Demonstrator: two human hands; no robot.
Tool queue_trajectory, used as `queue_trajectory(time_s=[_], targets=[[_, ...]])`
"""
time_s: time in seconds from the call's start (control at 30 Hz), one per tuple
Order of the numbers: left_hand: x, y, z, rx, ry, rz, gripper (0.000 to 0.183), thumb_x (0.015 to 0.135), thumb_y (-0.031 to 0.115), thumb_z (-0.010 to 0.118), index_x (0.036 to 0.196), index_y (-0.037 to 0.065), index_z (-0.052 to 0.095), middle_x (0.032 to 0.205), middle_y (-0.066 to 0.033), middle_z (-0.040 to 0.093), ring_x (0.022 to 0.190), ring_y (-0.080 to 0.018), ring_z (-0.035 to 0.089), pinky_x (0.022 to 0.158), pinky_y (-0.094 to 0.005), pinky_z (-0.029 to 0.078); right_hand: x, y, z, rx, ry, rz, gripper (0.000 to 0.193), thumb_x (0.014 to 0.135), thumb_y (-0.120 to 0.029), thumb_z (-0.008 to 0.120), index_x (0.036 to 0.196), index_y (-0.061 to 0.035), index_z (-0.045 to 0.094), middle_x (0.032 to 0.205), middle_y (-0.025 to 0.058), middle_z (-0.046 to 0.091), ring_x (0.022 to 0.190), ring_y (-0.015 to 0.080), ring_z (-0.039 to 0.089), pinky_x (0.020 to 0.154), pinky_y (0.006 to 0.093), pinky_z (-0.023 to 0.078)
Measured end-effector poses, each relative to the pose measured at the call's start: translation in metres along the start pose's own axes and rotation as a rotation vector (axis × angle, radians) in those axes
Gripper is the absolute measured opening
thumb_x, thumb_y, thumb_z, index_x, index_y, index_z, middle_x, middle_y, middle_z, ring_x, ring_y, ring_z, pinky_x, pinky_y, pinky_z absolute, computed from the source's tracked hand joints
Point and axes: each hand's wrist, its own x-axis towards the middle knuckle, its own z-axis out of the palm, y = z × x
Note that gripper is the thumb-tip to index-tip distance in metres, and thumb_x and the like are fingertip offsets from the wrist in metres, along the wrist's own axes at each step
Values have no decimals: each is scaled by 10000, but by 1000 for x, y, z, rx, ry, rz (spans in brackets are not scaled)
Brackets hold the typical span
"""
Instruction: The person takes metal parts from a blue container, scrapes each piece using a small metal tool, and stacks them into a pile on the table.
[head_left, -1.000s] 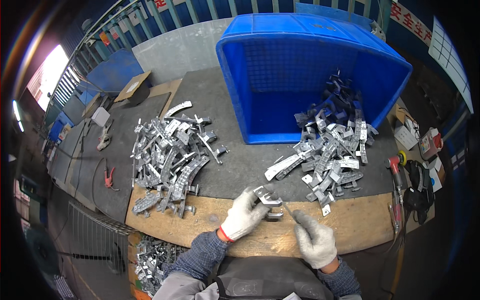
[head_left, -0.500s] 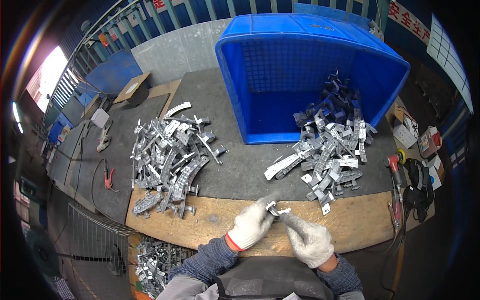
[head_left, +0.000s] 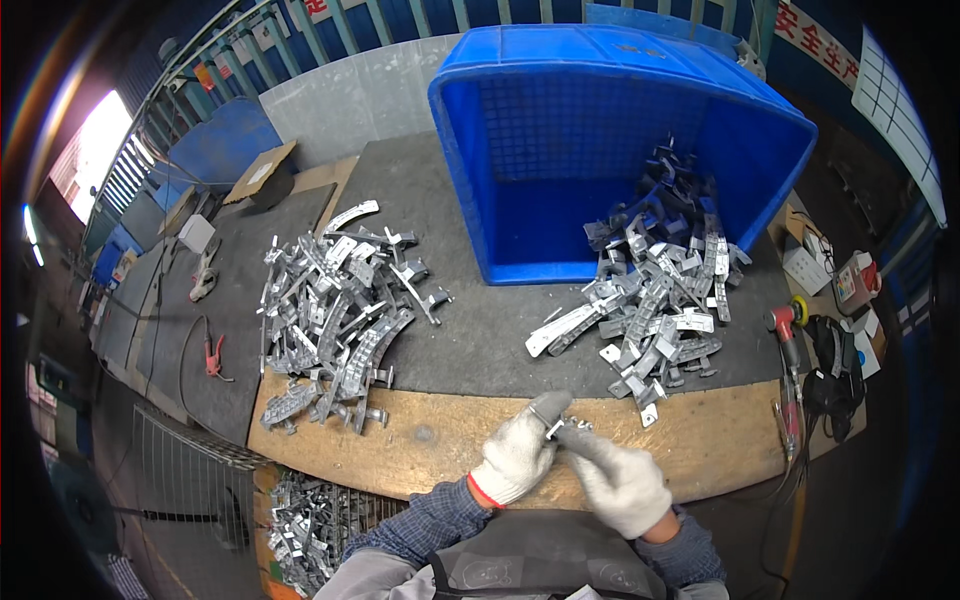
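Above the wooden front strip of the bench, my left hand (head_left: pixel 515 458), in a white knitted glove with grey fingertips, grips a small silvery metal casting (head_left: pixel 553 431). My right hand (head_left: pixel 628 488), gloved alike, has its fingers closed against the casting's right end. Most of the part is hidden by the gloves. A heap of similar castings (head_left: pixel 340 310) lies to the left, partly over the wood. Another pile of castings (head_left: pixel 655 320) spills out of a blue plastic bin (head_left: pixel 462 185) lying on its side.
A red air blow gun (head_left: pixel 213 356) lies on the far-left surface. A red sander with a yellow pad (head_left: pixel 787 325) rests by the bench's right edge, next to a black bag (head_left: pixel 836 370). Below the bench at left, more castings (head_left: pixel 300 530) fill a wire basket.
My left hand has shifted slightly to the right, its fingers now covering more of the casting. The right hand stays close against it. The piles look the same.
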Motion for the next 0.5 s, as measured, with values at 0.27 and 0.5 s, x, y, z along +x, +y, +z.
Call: queue_trajectory(time_s=[0.27,0.5], targets=[[-12,-6,6,99,29,33,621,891,-73,704,1499,27,626,1390,-226,725,1225,-375,753,1017,-435,619,-5,-1,-4,105,6,32,350,1089,-143,663,1414,-25,720,1000,81,845,681,157,740,638,354,594],[21,-16,-33,-1104,331,-432,292,1124,73,524,1401,-19,511,1170,-165,693,1076,-342,763,874,-468,707,-23,28,0,40,77,-27,341,1065,-138,694,1367,14,731,1066,183,835,880,300,826,801,384,648]])
